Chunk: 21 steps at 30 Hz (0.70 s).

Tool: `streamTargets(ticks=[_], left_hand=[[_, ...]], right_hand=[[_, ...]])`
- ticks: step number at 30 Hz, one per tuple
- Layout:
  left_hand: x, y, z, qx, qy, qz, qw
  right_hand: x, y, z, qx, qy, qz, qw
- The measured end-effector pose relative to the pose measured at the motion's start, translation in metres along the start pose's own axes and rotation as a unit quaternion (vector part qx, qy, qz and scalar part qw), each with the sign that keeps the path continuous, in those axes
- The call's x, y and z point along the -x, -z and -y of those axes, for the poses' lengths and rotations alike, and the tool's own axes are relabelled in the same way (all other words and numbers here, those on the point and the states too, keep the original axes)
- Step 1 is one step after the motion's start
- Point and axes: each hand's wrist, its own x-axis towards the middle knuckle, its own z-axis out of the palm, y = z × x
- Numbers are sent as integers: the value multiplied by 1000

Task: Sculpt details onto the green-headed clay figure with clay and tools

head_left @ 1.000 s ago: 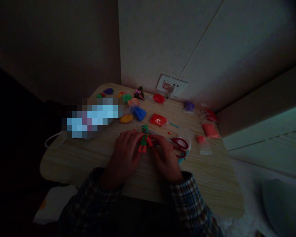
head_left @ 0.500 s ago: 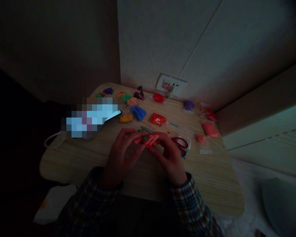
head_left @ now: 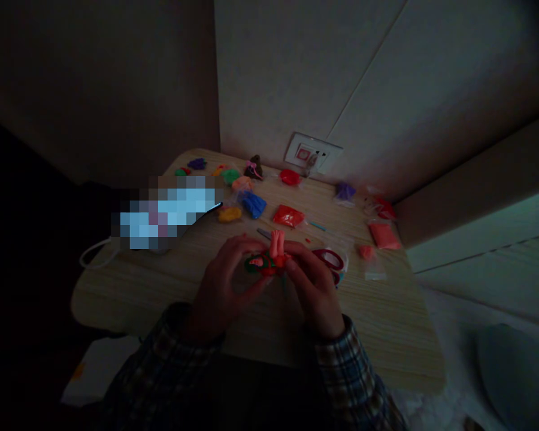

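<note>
Both of my hands are on one small figure [head_left: 272, 262], green and red with pink legs [head_left: 277, 243]. It is just this side of the scissors [head_left: 333, 258], its legs pointing up and covering part of them from my view. My left hand [head_left: 220, 278], nearer the blade end of the scissors, curves thumb and fingers around the green end in a narrow hold. My right hand [head_left: 313, 287], in front of the red handles of the scissors, pinches the red end between thumb and fingers, close to the legs. I can't tell whether my hands rest on the wooden table [head_left: 381, 341] that the scissors lie on. Beyond the scissors there's a red packet [head_left: 288, 216], with a thin blue stick [head_left: 318, 226] by its right end. Farther left past the blade of the scissors sit a yellow lump [head_left: 229, 214], a blue lump [head_left: 254, 205], a peach lump [head_left: 242, 184], a green lump [head_left: 230, 176] and a brown piece [head_left: 253, 170] with a pink bow. Well left of the scissors is a bright screen [head_left: 175, 212], blurred into squares, with a white cable [head_left: 90, 261] looping out. To the right of the scissors are a small pink lump [head_left: 366, 252] and a flat pink packet [head_left: 384, 234]; farther back from them, a purple lump [head_left: 344, 191] sits in clear wrap.
</note>
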Motion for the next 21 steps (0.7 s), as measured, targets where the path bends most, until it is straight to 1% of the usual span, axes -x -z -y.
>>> streamTargets(ticks=[1,3,6,9,12,17,21], left_hand=[[0,0,0,7,8,1,1000],[0,0,-1,10,25,-4,1000],[1,0,0,22,46,-12,999],[3,-1,2,57,60,-19,996],[4,-1,2,92,73,-22,993],[1,0,-1,130,95,-26,987],[1,2,-1,137,107,-28,984]], right_hand=[[1,0,0,20,14,-13,1000],[3,0,-1,81,69,-43,993],[6,3,0,191,175,-67,963],[10,5,3,266,231,-68,934],[12,6,4,300,255,-68,917],[13,6,3,306,262,-53,914],[13,4,2,324,283,-58,901]])
